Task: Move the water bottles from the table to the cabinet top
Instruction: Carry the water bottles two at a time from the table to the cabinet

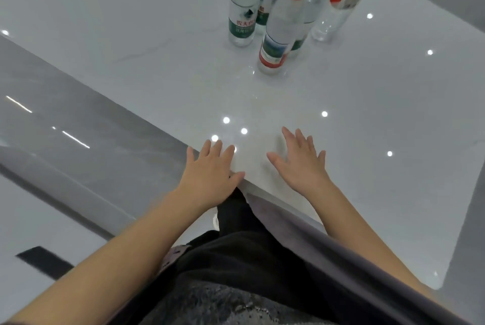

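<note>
Glossy white table (367,114): clear, labelled water bottles (278,30) upright, red/green-capped, clustered. Left hand (210,169) & right hand (299,164) flat, fingers spread.

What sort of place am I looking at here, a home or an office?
Probably a modern indoor room, perhaps a dining area; whether it is a home or an office cannot be told. A glossy white stone-look table holds a cluster of water bottles, and the polished grey floor mirrors ceiling lights.
</note>
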The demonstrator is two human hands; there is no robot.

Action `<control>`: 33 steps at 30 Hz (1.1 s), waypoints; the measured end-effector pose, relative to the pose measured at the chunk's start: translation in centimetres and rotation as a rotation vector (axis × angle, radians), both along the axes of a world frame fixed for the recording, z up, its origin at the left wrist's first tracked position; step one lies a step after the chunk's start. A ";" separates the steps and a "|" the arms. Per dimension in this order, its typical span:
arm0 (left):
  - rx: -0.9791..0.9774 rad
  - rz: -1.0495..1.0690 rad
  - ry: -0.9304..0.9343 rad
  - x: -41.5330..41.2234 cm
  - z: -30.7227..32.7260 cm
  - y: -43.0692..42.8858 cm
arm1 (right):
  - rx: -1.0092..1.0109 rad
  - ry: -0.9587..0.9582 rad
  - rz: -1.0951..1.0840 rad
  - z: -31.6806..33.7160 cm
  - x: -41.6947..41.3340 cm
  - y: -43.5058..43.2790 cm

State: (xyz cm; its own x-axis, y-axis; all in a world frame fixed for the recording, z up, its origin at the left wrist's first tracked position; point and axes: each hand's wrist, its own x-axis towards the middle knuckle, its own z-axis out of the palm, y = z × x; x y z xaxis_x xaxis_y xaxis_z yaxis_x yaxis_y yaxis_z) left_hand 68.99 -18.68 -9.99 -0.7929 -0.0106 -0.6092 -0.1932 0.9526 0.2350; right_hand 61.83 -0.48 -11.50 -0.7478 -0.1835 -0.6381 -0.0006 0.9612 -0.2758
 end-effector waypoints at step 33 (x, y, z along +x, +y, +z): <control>0.613 -0.025 0.135 -31.3 -4.6 -15.0 | -0.534 0.611 -1.433 -2.8 -12.5 -17.3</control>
